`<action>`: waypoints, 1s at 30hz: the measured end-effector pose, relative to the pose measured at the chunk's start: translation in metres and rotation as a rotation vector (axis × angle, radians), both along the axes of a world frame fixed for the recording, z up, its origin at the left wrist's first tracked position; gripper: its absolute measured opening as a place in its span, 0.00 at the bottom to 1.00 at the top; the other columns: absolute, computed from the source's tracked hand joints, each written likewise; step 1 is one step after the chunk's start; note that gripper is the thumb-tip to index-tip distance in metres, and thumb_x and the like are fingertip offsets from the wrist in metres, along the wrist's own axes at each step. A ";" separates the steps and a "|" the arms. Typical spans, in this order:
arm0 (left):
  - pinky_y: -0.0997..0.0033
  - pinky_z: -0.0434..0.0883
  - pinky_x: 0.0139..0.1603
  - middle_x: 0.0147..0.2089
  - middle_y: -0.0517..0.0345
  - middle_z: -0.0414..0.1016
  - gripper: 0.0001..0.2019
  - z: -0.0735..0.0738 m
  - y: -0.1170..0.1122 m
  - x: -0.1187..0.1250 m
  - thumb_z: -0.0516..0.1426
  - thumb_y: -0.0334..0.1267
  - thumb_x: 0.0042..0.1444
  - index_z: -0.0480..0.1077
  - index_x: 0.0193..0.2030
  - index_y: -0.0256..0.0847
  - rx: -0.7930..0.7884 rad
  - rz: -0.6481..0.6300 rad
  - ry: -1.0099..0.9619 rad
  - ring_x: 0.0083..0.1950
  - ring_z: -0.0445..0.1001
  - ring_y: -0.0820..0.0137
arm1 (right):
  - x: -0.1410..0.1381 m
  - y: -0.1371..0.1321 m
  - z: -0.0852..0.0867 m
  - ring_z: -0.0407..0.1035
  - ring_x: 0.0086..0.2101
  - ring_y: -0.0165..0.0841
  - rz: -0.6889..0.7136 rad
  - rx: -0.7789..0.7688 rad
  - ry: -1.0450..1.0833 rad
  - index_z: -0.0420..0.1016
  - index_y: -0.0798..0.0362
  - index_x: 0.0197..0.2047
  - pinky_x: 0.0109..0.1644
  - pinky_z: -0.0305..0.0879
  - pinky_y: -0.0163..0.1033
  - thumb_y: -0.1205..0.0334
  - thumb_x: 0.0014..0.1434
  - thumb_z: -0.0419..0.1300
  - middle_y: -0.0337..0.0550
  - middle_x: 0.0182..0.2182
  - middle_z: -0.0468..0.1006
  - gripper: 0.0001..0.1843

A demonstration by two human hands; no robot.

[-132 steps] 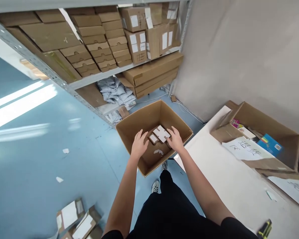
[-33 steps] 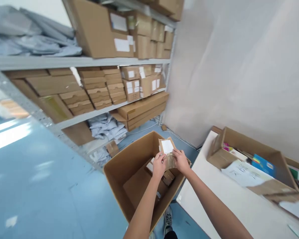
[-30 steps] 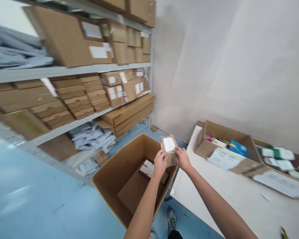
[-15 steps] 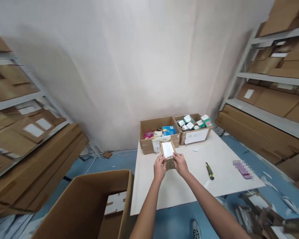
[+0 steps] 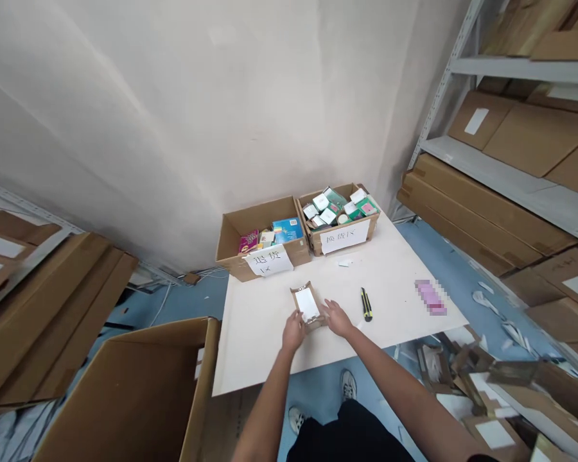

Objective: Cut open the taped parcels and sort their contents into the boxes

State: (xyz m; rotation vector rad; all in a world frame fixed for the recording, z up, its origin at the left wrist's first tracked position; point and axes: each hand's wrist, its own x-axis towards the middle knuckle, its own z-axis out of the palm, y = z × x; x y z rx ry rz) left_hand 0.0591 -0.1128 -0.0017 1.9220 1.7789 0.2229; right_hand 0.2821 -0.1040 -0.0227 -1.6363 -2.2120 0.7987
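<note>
A small brown cardboard box with a white label on top is at the near middle of the white table. My left hand grips its near left corner, fingers closed. At the box's right side is my right hand, with fingers stretched out and apart; whether its fingertips touch the cardboard I cannot tell. To the right of that hand lies a black and yellow utility knife.
Behind stand two open cartons with paper signs: the left carton holds colourful packs, the right carton green and white boxes. A large open carton stands left of the table. A blurred purple item lies right. Cardboard scraps cover the floor.
The small box has come down toward the table, its labelled top facing up. My right hand has loosened from its side, while the left keeps hold. The camera view has shifted.
</note>
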 end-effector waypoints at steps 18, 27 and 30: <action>0.56 0.74 0.60 0.83 0.43 0.26 0.47 -0.015 0.089 -0.019 0.59 0.48 0.61 0.40 0.81 0.43 -0.386 -0.327 0.526 0.66 0.73 0.49 | 0.176 0.011 -0.044 0.66 0.64 0.45 -0.573 -0.270 -0.042 0.69 0.56 0.69 0.67 0.62 0.48 0.63 0.67 0.58 0.59 0.65 0.72 0.29; 0.59 0.77 0.50 0.83 0.40 0.24 0.50 -0.012 0.082 -0.013 0.62 0.51 0.61 0.36 0.81 0.53 -0.478 -0.222 0.496 0.61 0.79 0.51 | 0.149 0.025 -0.088 0.77 0.52 0.44 -0.754 -0.384 -0.093 0.67 0.60 0.66 0.53 0.71 0.43 0.60 0.62 0.61 0.64 0.56 0.77 0.30; 0.57 0.78 0.49 0.83 0.41 0.25 0.51 -0.011 0.079 -0.011 0.63 0.49 0.59 0.36 0.82 0.52 -0.491 -0.187 0.457 0.59 0.79 0.50 | 0.140 0.028 -0.092 0.79 0.37 0.39 -0.743 -0.344 -0.065 0.70 0.58 0.59 0.39 0.71 0.38 0.63 0.61 0.59 0.56 0.43 0.83 0.23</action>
